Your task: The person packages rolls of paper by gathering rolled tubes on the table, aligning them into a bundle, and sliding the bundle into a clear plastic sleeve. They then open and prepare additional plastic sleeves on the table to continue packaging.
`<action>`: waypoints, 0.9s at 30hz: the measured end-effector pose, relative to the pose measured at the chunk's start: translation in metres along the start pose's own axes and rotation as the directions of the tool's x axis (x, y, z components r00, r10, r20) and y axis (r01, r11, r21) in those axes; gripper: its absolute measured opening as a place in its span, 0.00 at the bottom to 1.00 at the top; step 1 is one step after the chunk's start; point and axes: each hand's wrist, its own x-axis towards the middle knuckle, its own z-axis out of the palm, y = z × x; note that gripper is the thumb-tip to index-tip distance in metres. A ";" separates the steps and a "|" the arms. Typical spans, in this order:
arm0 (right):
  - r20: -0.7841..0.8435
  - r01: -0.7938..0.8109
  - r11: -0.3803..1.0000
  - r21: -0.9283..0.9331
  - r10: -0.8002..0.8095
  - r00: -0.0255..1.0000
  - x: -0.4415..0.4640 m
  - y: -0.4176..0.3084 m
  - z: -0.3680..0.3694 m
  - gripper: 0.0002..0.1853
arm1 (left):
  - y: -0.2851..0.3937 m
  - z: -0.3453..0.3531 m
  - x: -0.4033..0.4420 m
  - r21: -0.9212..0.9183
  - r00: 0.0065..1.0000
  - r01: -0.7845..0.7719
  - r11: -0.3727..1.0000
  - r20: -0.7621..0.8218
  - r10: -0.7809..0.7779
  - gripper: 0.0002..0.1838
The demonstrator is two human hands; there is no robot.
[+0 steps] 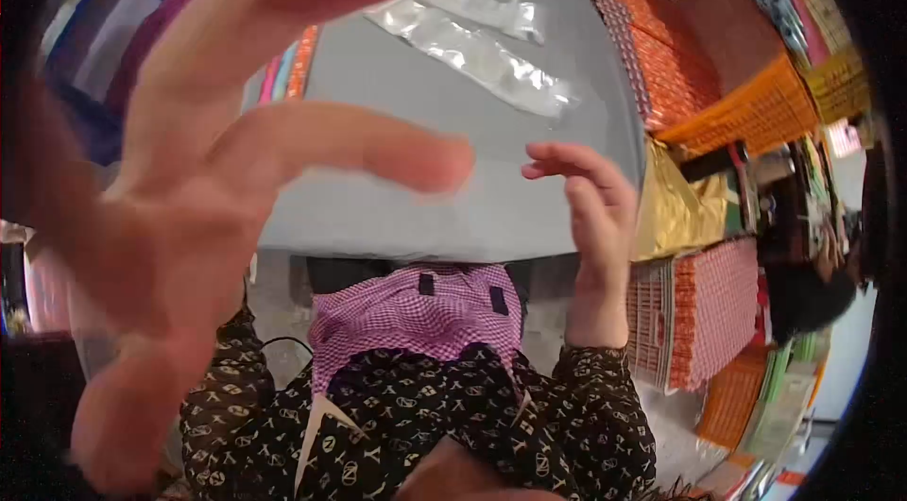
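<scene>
My left hand [189, 218] looms large and blurred close to the camera, its fingers spread with nothing between them. Over the grey table's [425, 208] front right part is my right hand [605, 208], thumb and fingers apart and slightly bent, holding nothing. Beyond both hands, two long shiny clear plastic strips or sleeves, a nearer one [482, 57] and a farther one [487, 8], lie slantwise on the table. My left hand hides their left ends. What is inside them I cannot make out.
An orange crate [746, 109] and red patterned packs [657, 38] stand along the right side. Below them are gold wrapping [675, 208] and a pink checked stack [713, 312]. Colourful strips [283, 71] edge the table's left. Part of a person [179, 19] shows at the upper left.
</scene>
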 end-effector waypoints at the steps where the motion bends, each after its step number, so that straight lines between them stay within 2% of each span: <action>1: -0.023 0.124 0.990 0.068 -0.122 0.992 -0.004 -0.030 -0.002 0.16 | 0.005 0.008 0.003 -0.049 0.997 -0.011 0.999 0.073 0.015 0.64; 2: 0.012 0.316 0.940 0.125 -0.320 0.947 -0.008 -0.051 -0.003 0.17 | 0.008 0.015 0.004 -0.085 0.991 -0.014 0.996 0.132 0.025 0.63; 4: 0.075 0.605 0.741 0.292 -0.648 0.758 -0.014 -0.090 -0.006 0.17 | 0.012 0.024 0.004 -0.132 0.976 -0.015 0.991 0.214 0.043 0.61; 7: 0.130 0.641 0.559 0.525 -0.798 0.589 -0.028 -0.132 -0.011 0.16 | 0.017 0.029 -0.001 -0.162 0.956 -0.011 0.987 0.289 0.058 0.59; 10: 0.176 0.581 0.492 0.649 -0.840 0.514 -0.045 -0.156 -0.014 0.14 | 0.021 0.026 -0.007 -0.178 0.942 0.024 0.984 0.334 0.038 0.57; 18: 0.215 0.500 0.493 0.712 -0.831 0.513 -0.073 -0.182 -0.019 0.09 | 0.027 0.016 -0.019 -0.182 0.918 0.079 0.980 0.396 0.000 0.50; 22: 0.190 0.473 0.489 0.733 -0.815 0.548 -0.077 -0.201 -0.026 0.07 | 0.027 0.013 -0.021 -0.183 0.916 0.100 0.978 0.402 -0.018 0.47; 27: 0.201 0.353 0.498 0.792 -0.759 0.620 -0.078 -0.221 -0.035 0.05 | 0.035 0.016 -0.022 -0.161 0.911 0.137 0.977 0.407 -0.060 0.43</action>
